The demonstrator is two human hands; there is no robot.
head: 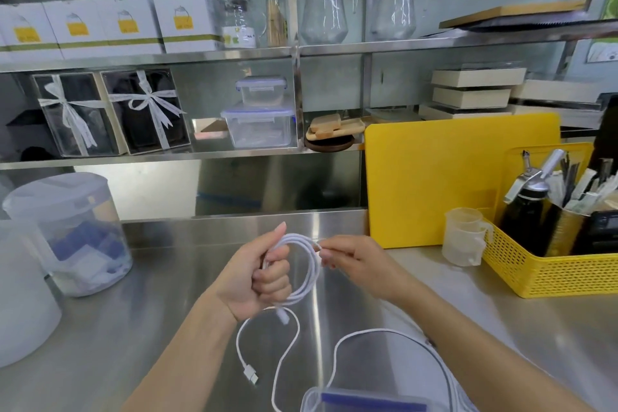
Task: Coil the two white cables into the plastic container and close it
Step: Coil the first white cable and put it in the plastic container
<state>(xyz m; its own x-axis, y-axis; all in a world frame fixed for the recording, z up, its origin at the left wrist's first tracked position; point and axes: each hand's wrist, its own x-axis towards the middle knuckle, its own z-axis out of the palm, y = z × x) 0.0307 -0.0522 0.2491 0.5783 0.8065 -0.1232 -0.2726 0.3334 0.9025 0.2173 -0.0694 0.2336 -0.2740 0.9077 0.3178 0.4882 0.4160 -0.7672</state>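
Head view: the left hand [257, 281] is closed in a fist around one side of a coil [306, 269] of white cable, held above the steel surface [133, 328]. The right hand [354, 257] pinches the cable's free end between thumb and fingers [329, 256] at the coil's upper right. A short tail with a plug hangs below the fist. The second cable [284, 348] lies loose on the surface in wide, wandering curves, its flat USB plug [251, 375] resting near the left forearm. The container [364, 400] sits at the bottom edge, only partly in view; a blue strip shows on it, and I cannot tell whether its lid is on.

The step in hand looks like finishing the first coil. To do it well, keep the loops the same size and flat against each other, and tuck the end through or around the bundle so it will not spring open. Keep the left grip firm and the coil small enough for the container.

The cable is thin, smooth and rubbery, likely springy enough to uncoil if let go. The surface is brushed steel, glossy and slippery. The container is clear, rigid plastic with rounded corners. A yellow board [461, 177] and a perforated yellow basket [548, 264] stand to the right
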